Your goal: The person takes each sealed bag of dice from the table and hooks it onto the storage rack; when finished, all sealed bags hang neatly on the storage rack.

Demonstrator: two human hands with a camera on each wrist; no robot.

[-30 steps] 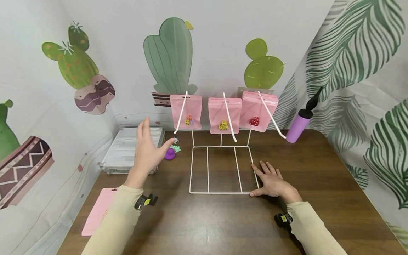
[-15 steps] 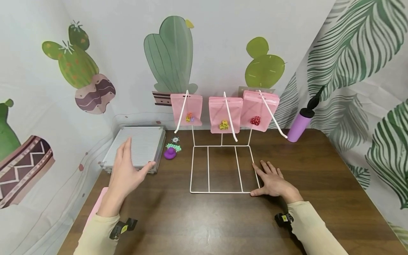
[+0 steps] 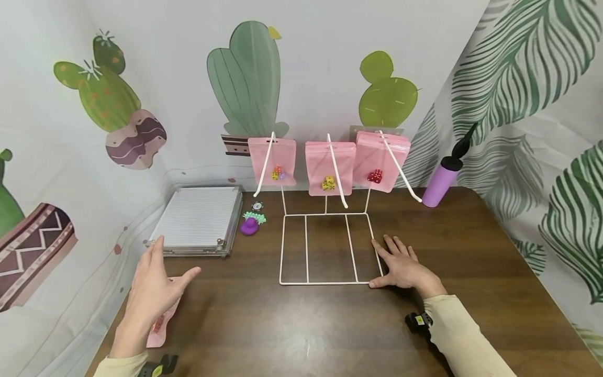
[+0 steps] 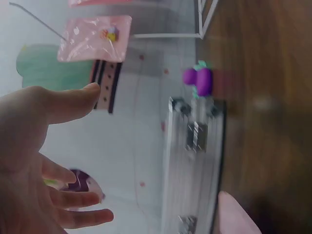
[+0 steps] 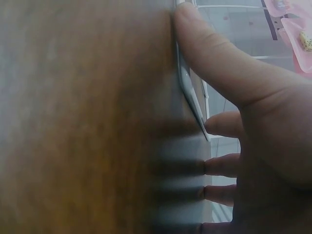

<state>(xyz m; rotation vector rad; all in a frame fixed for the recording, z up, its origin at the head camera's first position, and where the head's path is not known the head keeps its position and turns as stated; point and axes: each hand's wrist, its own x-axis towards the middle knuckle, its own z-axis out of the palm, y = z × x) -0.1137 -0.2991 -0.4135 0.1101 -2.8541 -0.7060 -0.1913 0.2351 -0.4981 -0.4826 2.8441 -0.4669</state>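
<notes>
My left hand [image 3: 149,293], fingers and thumb spread apart, is over the table's left side above a pink pouch [image 3: 162,325]. The hand covers part of that pouch, and I cannot tell whether they touch. Small reddish pieces show inside it. My right hand [image 3: 403,266] rests with straight fingers at the front right corner of a white wire rack [image 3: 325,283], its thumb on the front corner. On the rack's prongs hang a left pouch [image 3: 256,152] with mixed-colour dice, a middle pouch [image 3: 316,163] with yellow dice and a right pouch [image 3: 365,157] with red dice.
A flat ridged silver case [image 3: 198,214] lies at the back left. Beside it are a purple rubber duck [image 3: 249,226], a mint-green beaded piece [image 3: 255,217] and a poker chip [image 3: 257,206]. A purple hand pump [image 3: 439,183] stands at the back right.
My left hand has moved left and toward me, from near the duck, past the case, to the pink pouch. My right hand has stayed at the rack's corner.
</notes>
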